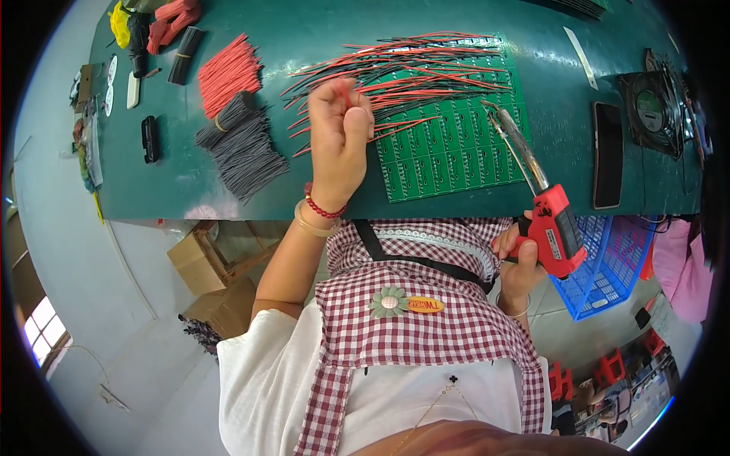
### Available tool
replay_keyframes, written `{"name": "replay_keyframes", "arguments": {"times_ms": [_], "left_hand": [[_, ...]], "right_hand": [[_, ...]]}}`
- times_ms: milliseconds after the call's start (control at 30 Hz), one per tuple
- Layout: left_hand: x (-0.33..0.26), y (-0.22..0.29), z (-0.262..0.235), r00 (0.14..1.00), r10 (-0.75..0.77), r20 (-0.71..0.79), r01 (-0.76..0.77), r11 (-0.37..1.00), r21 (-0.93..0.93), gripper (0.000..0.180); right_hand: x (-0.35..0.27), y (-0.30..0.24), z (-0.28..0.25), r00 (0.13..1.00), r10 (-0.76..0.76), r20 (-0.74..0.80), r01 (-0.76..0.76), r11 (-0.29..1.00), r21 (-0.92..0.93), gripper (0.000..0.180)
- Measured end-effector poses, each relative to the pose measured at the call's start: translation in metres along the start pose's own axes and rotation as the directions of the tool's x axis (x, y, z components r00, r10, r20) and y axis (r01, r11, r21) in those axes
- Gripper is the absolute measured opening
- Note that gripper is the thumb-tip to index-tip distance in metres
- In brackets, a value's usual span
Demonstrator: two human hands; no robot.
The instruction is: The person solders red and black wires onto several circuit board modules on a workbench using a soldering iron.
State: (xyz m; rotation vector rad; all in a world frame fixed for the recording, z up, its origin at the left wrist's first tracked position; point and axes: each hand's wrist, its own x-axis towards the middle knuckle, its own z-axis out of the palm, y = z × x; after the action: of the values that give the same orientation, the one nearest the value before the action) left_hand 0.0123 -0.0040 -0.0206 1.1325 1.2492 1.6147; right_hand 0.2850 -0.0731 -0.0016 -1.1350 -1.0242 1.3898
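My right hand is wrapped around the red handle of a soldering gun. Its metal barrel and thin side tube point up and left, with the tip over the right part of a green circuit board panel. My left hand is raised at the panel's left side, its fingers curled in toward the thumb. A bit of red wire shows between them; how much of it is held is hidden. Beyond and around that hand, long red and black wires lie across the panel's far rows, their loose ends sticking out leftward.
A pile of short red wires and dark grey bundles lie left on the green table. A black clip-like piece is farther left. At right are a phone, a fan and, below the edge, a blue basket.
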Motion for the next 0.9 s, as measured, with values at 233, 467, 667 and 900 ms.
{"name": "replay_keyframes", "arguments": {"times_ms": [233, 467, 667, 900], "left_hand": [[0.017, 0.034, -0.001, 0.984, -0.175, 0.024, 0.149, 0.893, 0.425, 0.013], [0.045, 0.055, 0.035, 0.939, -0.274, 0.207, 0.079, 0.759, 0.647, 0.012], [0.033, 0.019, 0.053, 0.937, -0.162, 0.311, -0.154, 0.608, 0.779, 0.016], [0.027, 0.018, 0.061, 0.95, -0.163, 0.267, -0.13, 0.57, 0.811, 0.015]], "right_hand": [[0.003, -0.003, -0.001, 1.0, -0.007, 0.008, 0.007, 1.0, 0.009, 0.049], [0.002, -0.004, -0.005, 0.999, 0.049, 0.021, -0.049, 0.999, 0.004, 0.051], [-0.008, 0.007, -0.01, 0.988, 0.149, 0.05, -0.146, 0.988, -0.056, 0.049], [-0.007, 0.009, -0.013, 0.983, 0.163, 0.084, -0.158, 0.986, -0.059, 0.047]]}}
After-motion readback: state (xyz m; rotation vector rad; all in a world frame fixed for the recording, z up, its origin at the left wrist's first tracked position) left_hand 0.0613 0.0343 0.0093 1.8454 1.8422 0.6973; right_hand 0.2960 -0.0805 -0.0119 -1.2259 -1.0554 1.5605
